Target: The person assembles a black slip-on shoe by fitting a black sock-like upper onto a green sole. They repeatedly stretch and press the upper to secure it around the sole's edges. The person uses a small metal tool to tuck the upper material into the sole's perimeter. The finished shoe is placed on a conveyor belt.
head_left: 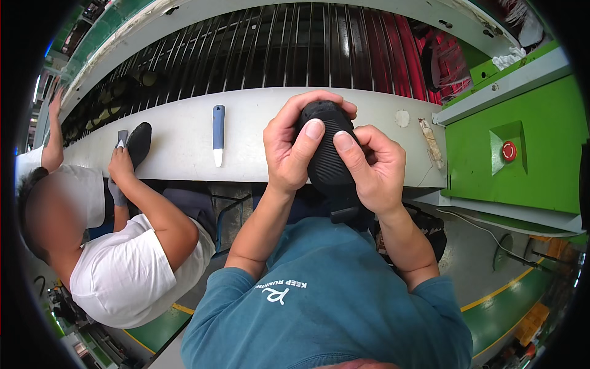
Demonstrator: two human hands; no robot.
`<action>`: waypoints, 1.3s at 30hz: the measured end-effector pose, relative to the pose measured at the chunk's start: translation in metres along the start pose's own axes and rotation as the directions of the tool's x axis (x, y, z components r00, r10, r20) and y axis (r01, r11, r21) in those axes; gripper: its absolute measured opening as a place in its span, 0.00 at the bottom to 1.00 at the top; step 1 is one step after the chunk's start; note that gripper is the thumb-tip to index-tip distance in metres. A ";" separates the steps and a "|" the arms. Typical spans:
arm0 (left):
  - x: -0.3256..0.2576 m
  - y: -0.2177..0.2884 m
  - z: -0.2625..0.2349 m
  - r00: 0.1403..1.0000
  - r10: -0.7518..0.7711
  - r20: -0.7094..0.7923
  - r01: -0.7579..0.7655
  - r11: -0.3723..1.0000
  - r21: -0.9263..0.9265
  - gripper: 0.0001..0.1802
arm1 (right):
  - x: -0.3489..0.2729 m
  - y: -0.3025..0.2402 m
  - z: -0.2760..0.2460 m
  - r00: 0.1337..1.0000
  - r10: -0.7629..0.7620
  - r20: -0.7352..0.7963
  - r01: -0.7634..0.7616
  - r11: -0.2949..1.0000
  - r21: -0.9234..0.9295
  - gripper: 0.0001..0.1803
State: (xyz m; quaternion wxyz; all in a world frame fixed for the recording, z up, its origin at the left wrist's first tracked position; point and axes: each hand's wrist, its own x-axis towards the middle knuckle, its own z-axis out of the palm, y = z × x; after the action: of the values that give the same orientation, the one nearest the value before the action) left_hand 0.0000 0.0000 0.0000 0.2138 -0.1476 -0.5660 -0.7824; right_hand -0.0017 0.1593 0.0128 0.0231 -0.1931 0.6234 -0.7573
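A black shoe is held with its ribbed sole turned up, in front of my chest and over the edge of the white work ledge. My left hand wraps one side of it, fingers curled over the far end and thumb pressed on the sole. From the other side my right hand grips it, its thumb also on the sole. The shoe's upper is mostly hidden beneath. Left of my hands, a blue-handled spatula-like tool with a short pale blade lies on the ledge.
Beyond the ledge runs a bed of metal rollers. At the left a co-worker holds another dark shoe. A tape-wrapped stick lies at the right, near a green machine panel with a red button.
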 end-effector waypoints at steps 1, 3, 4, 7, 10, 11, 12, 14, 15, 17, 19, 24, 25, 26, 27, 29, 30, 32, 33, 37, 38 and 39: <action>0.000 0.001 0.000 1.000 -0.006 -0.007 0.006 1.000 0.029 0.26 | 0.000 -0.002 0.000 1.000 -0.001 0.005 0.001 1.000 -0.015 0.14; -0.001 0.004 0.000 1.000 -0.009 -0.010 0.009 0.998 0.065 0.26 | 0.000 -0.002 -0.001 1.000 -0.001 0.015 0.002 0.999 -0.033 0.14; -0.001 0.005 0.000 1.000 -0.006 -0.006 0.006 0.997 0.072 0.26 | 0.000 0.000 -0.002 1.000 -0.001 0.020 0.002 0.999 -0.035 0.14; -0.002 0.006 0.001 1.000 -0.002 -0.004 0.003 0.997 0.073 0.25 | -0.001 0.002 -0.002 1.000 -0.004 0.023 0.005 0.999 -0.038 0.15; -0.003 0.005 0.002 1.000 -0.003 -0.013 0.004 0.997 0.071 0.24 | -0.001 0.000 -0.003 1.000 -0.010 0.028 0.011 0.998 -0.055 0.15; -0.003 0.005 0.002 1.000 -0.004 -0.017 0.005 0.997 0.071 0.24 | -0.001 -0.001 -0.003 0.999 -0.012 0.031 0.014 0.998 -0.063 0.15; -0.004 0.006 0.002 1.000 -0.002 -0.011 0.003 0.998 0.059 0.23 | -0.001 -0.001 -0.004 0.999 -0.012 0.031 0.014 0.998 -0.062 0.15; -0.004 0.006 0.001 1.000 0.002 0.000 -0.002 0.999 0.034 0.20 | -0.001 -0.002 -0.004 0.999 -0.012 0.032 0.014 0.998 -0.060 0.15; -0.004 0.007 0.001 1.000 0.001 0.004 -0.001 0.999 0.037 0.20 | -0.002 -0.002 -0.005 0.999 -0.013 0.036 0.015 0.997 -0.072 0.15; -0.004 0.008 0.001 1.000 -0.002 0.011 0.002 0.999 0.042 0.19 | -0.003 -0.001 -0.007 0.999 -0.014 0.043 0.018 0.995 -0.097 0.15; -0.006 0.012 0.001 1.000 -0.019 0.013 0.018 0.999 0.037 0.18 | -0.005 -0.002 -0.007 0.999 -0.015 0.044 0.019 0.995 -0.100 0.15; -0.005 0.019 -0.001 0.998 -0.052 0.019 0.050 0.997 0.059 0.17 | -0.007 -0.002 -0.007 0.999 -0.009 0.045 0.014 0.995 -0.102 0.15; -0.005 0.024 0.000 0.997 -0.067 0.024 0.065 0.993 0.101 0.18 | -0.007 -0.001 -0.009 0.999 -0.010 0.052 0.016 0.994 -0.112 0.15; -0.004 0.027 0.001 0.996 -0.084 0.028 0.079 0.987 0.143 0.19 | -0.006 0.000 -0.010 0.998 -0.011 0.058 0.018 0.992 -0.122 0.15; -0.004 0.029 0.001 0.996 -0.086 0.038 0.079 0.984 0.162 0.18 | -0.007 -0.001 -0.010 0.998 -0.019 0.063 0.029 0.989 -0.148 0.15; -0.004 0.032 0.000 0.994 -0.092 0.058 0.079 0.977 0.199 0.18 | -0.008 -0.004 -0.011 0.997 -0.035 0.074 0.050 0.979 -0.198 0.15; -0.004 0.033 -0.001 0.994 -0.095 0.057 0.082 0.978 0.191 0.18 | -0.008 -0.004 -0.011 0.996 -0.035 0.079 0.050 0.979 -0.195 0.15; -0.003 0.033 -0.002 0.993 -0.101 0.057 0.090 0.980 0.175 0.18 | -0.008 -0.004 -0.012 0.996 -0.034 0.087 0.050 0.981 -0.190 0.15; -0.002 0.032 -0.002 0.993 -0.099 0.058 0.088 0.981 0.172 0.18 | -0.007 -0.004 -0.012 0.996 -0.023 0.082 0.037 0.982 -0.185 0.15; 0.007 0.028 -0.002 0.992 -0.123 0.028 0.116 0.980 0.164 0.20 | 0.003 -0.007 -0.014 0.996 0.046 0.078 -0.032 0.985 -0.169 0.17; 0.012 0.026 -0.002 0.992 -0.127 0.022 0.123 0.982 0.145 0.21 | 0.009 -0.006 -0.014 0.994 0.070 0.082 -0.057 0.987 -0.151 0.17; 0.018 0.019 -0.002 0.994 -0.100 0.043 0.092 0.982 0.164 0.23 | 0.015 -0.004 -0.016 0.993 0.090 0.076 -0.079 0.987 -0.142 0.18</action>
State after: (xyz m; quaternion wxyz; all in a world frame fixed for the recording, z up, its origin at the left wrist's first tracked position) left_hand -0.0057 -0.0101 0.0231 0.1724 -0.1222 -0.6394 -0.7393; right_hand -0.0200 0.1709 0.0180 0.0672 -0.1985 0.6807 -0.7019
